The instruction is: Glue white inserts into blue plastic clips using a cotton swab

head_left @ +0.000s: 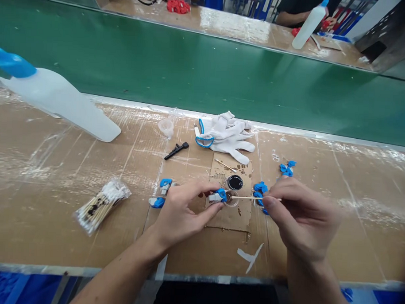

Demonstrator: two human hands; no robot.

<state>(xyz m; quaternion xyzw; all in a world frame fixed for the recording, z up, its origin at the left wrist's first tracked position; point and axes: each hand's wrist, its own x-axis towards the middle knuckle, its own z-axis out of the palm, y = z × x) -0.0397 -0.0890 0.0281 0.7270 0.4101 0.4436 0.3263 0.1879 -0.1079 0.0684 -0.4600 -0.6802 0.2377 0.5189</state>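
Between the thumb and fingers of my left hand (182,209) is a small blue and grey plastic part (218,196). My right hand (300,217) pinches a thin wooden swab stick (245,198), held level. Its far end reaches the part's right side; whether it touches I cannot tell. Just beyond sits a small cup of black liquid (235,182), with a clear cup (233,202) below the stick. Both are on a stained cardboard piece (225,221), where another swab (226,165) lies. Blue pieces (261,187) lie left of my right fingers, and blue-grey parts (157,202) beside my left hand.
A bag of cotton swabs (103,204) lies at left, below a large white bottle with a blue top (74,101). White gloves (228,135) and a black tool-like piece (176,150) lie further back. Beyond the green strip (192,72), people work at another bench (233,24).
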